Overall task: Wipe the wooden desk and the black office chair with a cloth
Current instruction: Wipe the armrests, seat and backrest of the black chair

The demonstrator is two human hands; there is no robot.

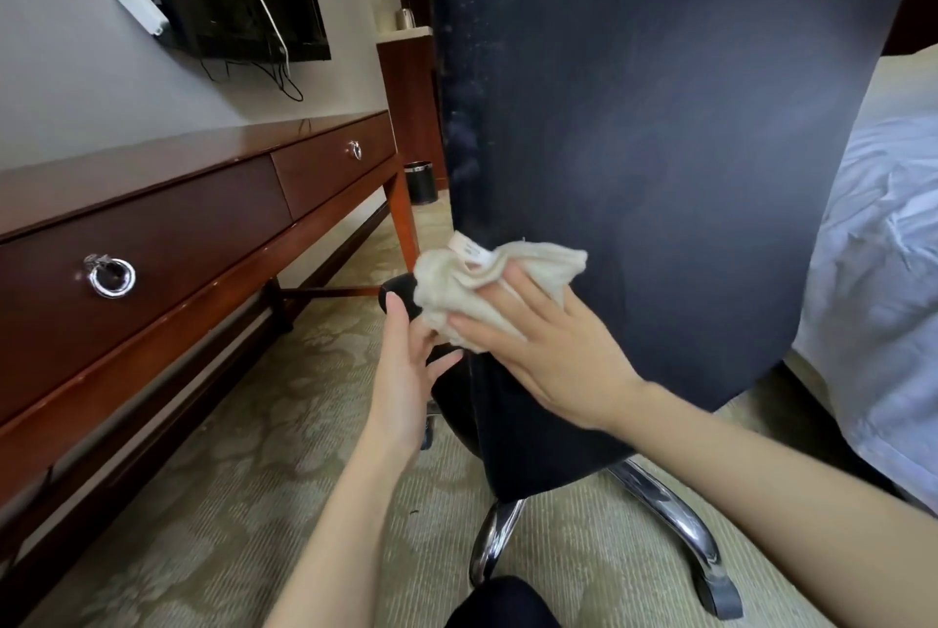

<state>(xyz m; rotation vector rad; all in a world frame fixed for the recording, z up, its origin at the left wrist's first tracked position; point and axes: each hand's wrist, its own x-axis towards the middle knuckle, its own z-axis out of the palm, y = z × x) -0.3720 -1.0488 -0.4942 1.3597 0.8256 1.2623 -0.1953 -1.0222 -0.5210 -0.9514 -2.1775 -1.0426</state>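
Head view. My right hand (548, 353), fingers spread and fairly straight, presses the cloth (472, 287) flat against the black office chair (660, 145), at the lower left edge of its back. My left hand (406, 363), fingers loosely extended and holding nothing, touches the black armrest (399, 286) just beside the cloth. The wooden desk (152, 231) runs along the left, and open carpet (254, 500) separates its front edge from the chair. The bed (888, 247) lies close on the right, and the chrome base (675, 516) splays below.

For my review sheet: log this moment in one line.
right hand presses cloth on chair back | left hand at armrest | desk untouched
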